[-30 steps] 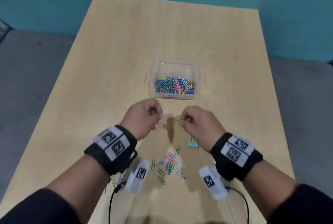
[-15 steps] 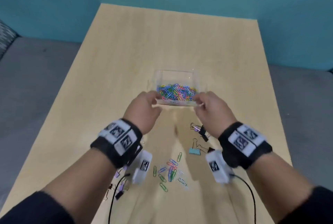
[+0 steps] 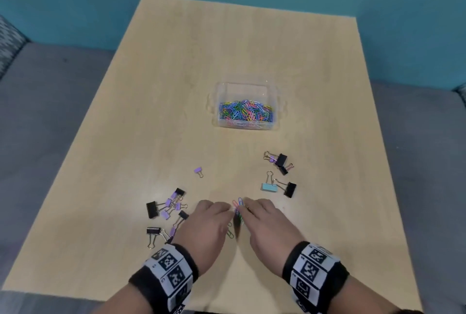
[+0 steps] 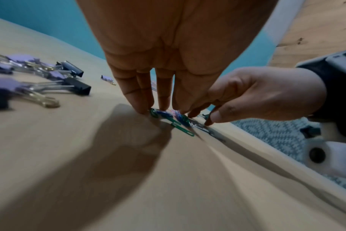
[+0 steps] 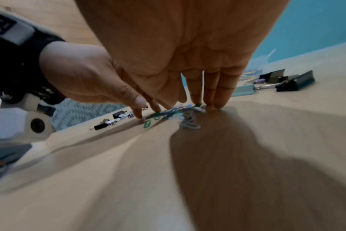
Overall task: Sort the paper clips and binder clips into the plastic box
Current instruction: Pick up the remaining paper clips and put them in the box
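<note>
A clear plastic box (image 3: 275, 122) at mid-table holds a heap of coloured paper clips (image 3: 245, 111). Nearer to me, a small pile of loose paper clips (image 3: 238, 206) lies between my two hands. My left hand (image 3: 222, 210) has straight fingers, their tips on the table at the pile's left side (image 4: 148, 107). My right hand (image 3: 252, 209) mirrors it on the right, fingertips down beside the clips (image 5: 203, 104). The clips (image 4: 180, 123) are bunched between both sets of fingertips. Neither hand has lifted anything.
Black and purple binder clips (image 3: 167, 209) are scattered to the left of my left hand. A lone purple one (image 3: 198, 171) lies further up. To the right lie a light blue binder clip (image 3: 269, 187) and black ones (image 3: 281, 161). The table's front edge is close to my wrists.
Both hands have come back from the box's near edge to the table in front of me. They now press in on the loose paper clip pile from both sides.
</note>
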Demonstrator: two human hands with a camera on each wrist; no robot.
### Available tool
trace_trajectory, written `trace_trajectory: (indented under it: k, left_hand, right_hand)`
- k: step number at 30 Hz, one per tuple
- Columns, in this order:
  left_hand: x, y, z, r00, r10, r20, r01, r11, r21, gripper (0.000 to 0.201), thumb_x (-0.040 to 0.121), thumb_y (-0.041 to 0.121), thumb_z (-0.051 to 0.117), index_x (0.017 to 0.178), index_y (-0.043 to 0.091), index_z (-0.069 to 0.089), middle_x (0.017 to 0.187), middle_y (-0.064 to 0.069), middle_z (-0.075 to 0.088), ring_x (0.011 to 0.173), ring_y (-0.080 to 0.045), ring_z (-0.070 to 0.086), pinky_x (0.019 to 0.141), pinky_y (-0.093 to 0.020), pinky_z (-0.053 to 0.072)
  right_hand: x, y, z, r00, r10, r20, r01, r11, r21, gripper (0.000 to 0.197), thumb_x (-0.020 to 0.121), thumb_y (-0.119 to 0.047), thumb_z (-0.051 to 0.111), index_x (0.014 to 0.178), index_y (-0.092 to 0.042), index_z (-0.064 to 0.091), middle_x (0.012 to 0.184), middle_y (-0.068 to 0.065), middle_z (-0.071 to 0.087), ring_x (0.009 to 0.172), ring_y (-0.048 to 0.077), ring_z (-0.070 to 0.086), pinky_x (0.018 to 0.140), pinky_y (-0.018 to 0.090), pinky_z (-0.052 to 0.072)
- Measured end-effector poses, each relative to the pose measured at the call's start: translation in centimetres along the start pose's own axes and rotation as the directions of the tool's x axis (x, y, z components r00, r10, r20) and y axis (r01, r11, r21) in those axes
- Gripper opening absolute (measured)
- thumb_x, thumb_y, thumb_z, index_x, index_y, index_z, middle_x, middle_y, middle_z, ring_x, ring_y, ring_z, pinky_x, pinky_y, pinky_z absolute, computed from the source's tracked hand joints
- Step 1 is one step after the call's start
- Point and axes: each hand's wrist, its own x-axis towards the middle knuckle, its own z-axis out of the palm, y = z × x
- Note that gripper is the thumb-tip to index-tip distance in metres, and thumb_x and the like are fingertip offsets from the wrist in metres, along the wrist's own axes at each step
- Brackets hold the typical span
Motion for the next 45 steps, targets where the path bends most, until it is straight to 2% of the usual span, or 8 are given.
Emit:
trace_trajectory:
  k: [5,11,17,22,27,32,42,45]
  left_hand:
    - [-1.7,-1.0,-0.3,0.962,-0.262,0.075,0.271,0.946,-0.178,0.052,0.078,0.031,0.064,0.127,0.025,0.049,0.115,0.007,0.044,0.105,-0.017,0.045,0.091,-0.032,0.043]
    - [0.6,0.0,0.9,0.971,-0.225,0.083,0.230,0.971,-0.058,0.068,0.082,0.029,0.064,0.141,0.026,0.030,0.115,0.001,0.037,0.101,-0.020,0.045,0.089,-0.032,0.044]
    - [3.3,0.6,1.2,0.975,-0.220,0.019,0.221,0.973,-0.068,0.026,0.086,0.019,0.057,0.111,0.024,0.056,0.098,0.001,0.041,0.077,-0.019,0.049,0.064,-0.026,0.039]
    - [3.7,0.6,1.1,0.971,-0.237,0.016,0.237,0.970,-0.045,0.009,0.088,0.012,0.051,0.094,0.017,0.056,0.090,0.003,0.036,0.069,-0.019,0.042,0.059,-0.028,0.030]
    - [3.7,0.6,0.9,0.967,-0.253,0.023,0.253,0.967,-0.038,0.008,0.089,0.011,0.050,0.086,0.018,0.051,0.086,0.003,0.036,0.063,-0.019,0.040,0.056,-0.029,0.030]
    - [3.6,0.6,0.5,0.945,-0.324,0.040,0.327,0.941,-0.092,0.009,0.090,0.017,0.053,0.082,0.015,0.051,0.084,0.003,0.043,0.066,-0.021,0.049,0.062,-0.033,0.044]
    - [3.7,0.1,0.0,0.935,-0.344,0.087,0.354,0.922,-0.156,0.011,0.090,0.019,0.053,0.079,0.019,0.050,0.086,0.003,0.049,0.071,-0.019,0.053,0.062,-0.029,0.039]
    - [3.7,-0.4,-0.7,0.926,-0.360,0.115,0.378,0.895,-0.235,0.012,0.085,0.020,0.055,0.075,0.023,0.050,0.083,0.005,0.052,0.073,-0.016,0.053,0.061,-0.026,0.037]
  right_hand:
    - [-3.1,0.9,-0.1,0.972,0.232,-0.029,-0.224,0.960,0.166,0.057,0.090,-0.023,0.053,0.142,-0.022,0.030,0.127,-0.001,0.041,0.109,0.022,0.041,0.092,0.027,0.040]
    - [-0.6,-0.4,1.2,0.962,0.271,-0.041,-0.258,0.946,0.196,0.056,0.088,-0.024,0.059,0.138,-0.022,0.035,0.113,0.002,0.040,0.102,0.022,0.042,0.085,0.031,0.044]
    - [2.6,-0.4,1.1,0.954,0.291,-0.066,-0.271,0.938,0.218,0.021,0.088,-0.009,0.051,0.107,-0.016,0.052,0.102,0.004,0.044,0.084,0.023,0.047,0.067,0.032,0.040]
    - [2.9,-0.3,0.5,0.959,0.281,-0.040,-0.269,0.944,0.188,0.013,0.091,-0.008,0.047,0.100,-0.016,0.052,0.102,0.003,0.044,0.077,0.018,0.039,0.063,0.029,0.030]
    - [3.1,-0.4,-0.3,0.958,0.286,-0.004,-0.281,0.944,0.171,0.010,0.091,-0.007,0.049,0.093,-0.017,0.049,0.101,0.004,0.046,0.074,0.019,0.039,0.062,0.029,0.028]
    - [2.8,0.0,-0.6,0.947,0.319,0.029,-0.318,0.927,0.200,0.013,0.093,-0.010,0.048,0.082,-0.016,0.042,0.087,0.000,0.041,0.072,0.024,0.047,0.060,0.033,0.035]
    - [2.9,0.9,-0.9,0.946,0.318,0.066,-0.324,0.906,0.271,0.008,0.088,-0.009,0.047,0.082,-0.012,0.051,0.083,0.000,0.046,0.072,0.024,0.050,0.062,0.035,0.039]
    - [2.5,1.3,-1.1,0.951,0.308,0.044,-0.304,0.892,0.335,0.012,0.086,-0.010,0.050,0.076,-0.018,0.049,0.079,-0.001,0.050,0.071,0.020,0.050,0.059,0.027,0.038]
